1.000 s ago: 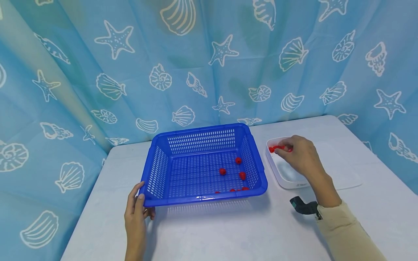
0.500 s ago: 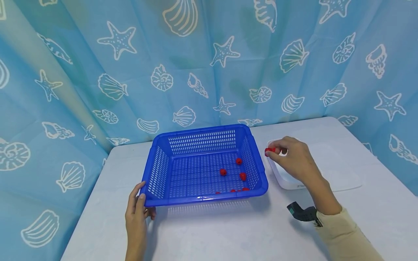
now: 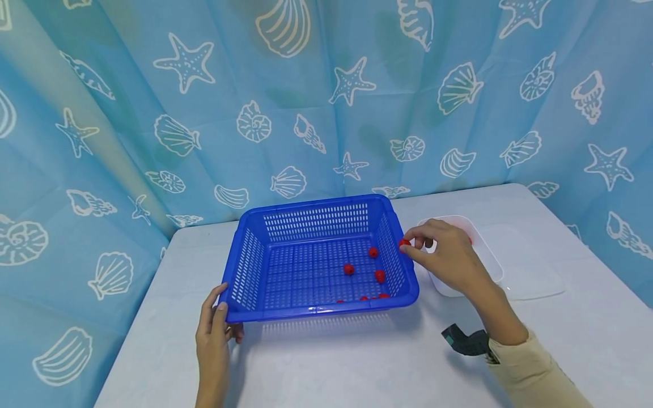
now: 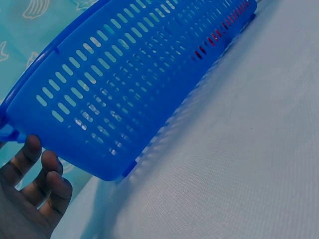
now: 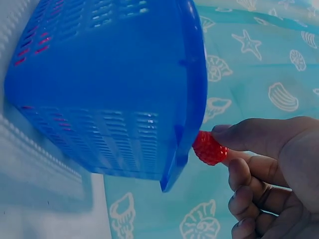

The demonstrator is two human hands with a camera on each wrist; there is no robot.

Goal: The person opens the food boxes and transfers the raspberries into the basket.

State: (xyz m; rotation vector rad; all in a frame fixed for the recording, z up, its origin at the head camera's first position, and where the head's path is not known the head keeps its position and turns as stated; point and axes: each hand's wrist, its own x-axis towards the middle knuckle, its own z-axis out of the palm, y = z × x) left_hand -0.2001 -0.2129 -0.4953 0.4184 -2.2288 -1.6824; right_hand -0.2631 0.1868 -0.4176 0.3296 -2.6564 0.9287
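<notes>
My right hand (image 3: 449,255) pinches a red, bumpy raspberry (image 5: 209,148) between thumb and index finger, at the right rim of the blue basket (image 3: 306,313). The other fingers of that hand are loosely curled. At the basket's near left corner, my left hand (image 3: 213,340) holds the rim, thumb on top and fingers below the edge. Inside the basket several red raspberries (image 3: 348,269) lie toward the right; the near wall partly hides some. Behind my right hand stands a white box (image 3: 491,249) with something red (image 3: 463,228) in it, mostly hidden by the hand.
A flat, see-through lid (image 3: 533,260) lies to the right of the box on the white table (image 3: 326,362). A blue curtain with shell prints (image 3: 326,130) hangs along the back and sides. A dark camera mount (image 3: 466,341) sticks out from my right wrist.
My right hand has lifted the raspberry out of the white box and moved left to the basket's right rim. My left hand stays on the basket.
</notes>
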